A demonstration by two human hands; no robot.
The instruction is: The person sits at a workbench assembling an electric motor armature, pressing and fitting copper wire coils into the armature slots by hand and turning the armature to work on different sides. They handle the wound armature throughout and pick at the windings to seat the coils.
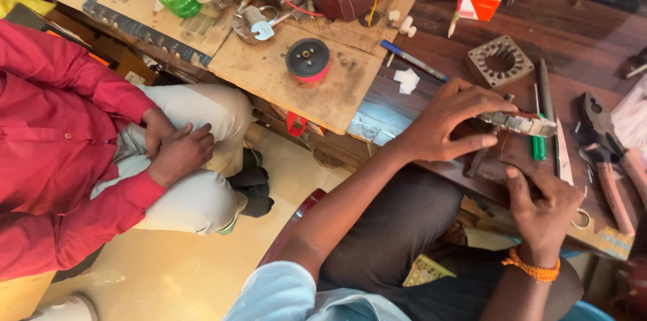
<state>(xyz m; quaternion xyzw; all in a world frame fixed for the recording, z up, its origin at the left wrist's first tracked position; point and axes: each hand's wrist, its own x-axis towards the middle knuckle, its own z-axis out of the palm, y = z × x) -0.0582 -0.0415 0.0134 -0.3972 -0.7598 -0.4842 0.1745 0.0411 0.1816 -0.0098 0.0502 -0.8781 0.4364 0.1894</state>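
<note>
My left hand [448, 124] reaches over the dark wooden bench [579, 38] and grips one end of a flat grey laminated metal strip [522, 123], holding it level just above the benchtop. My right hand [539, 210], with an orange thread band at the wrist, rests lower down at the bench's front edge. Its fingers are curled and its thumb points up toward the strip. Whatever lies under its fingers is hidden. A green-handled tool [539, 147] lies just under the strip.
A square grey stator core [499, 61], a blue pen [412, 60], a dark file [545, 88] and red-handled pliers [608, 159] lie on the bench. A black-and-red disc [308, 59] sits on a plywood board [269, 71]. A seated person in a red shirt [47, 139] is at left.
</note>
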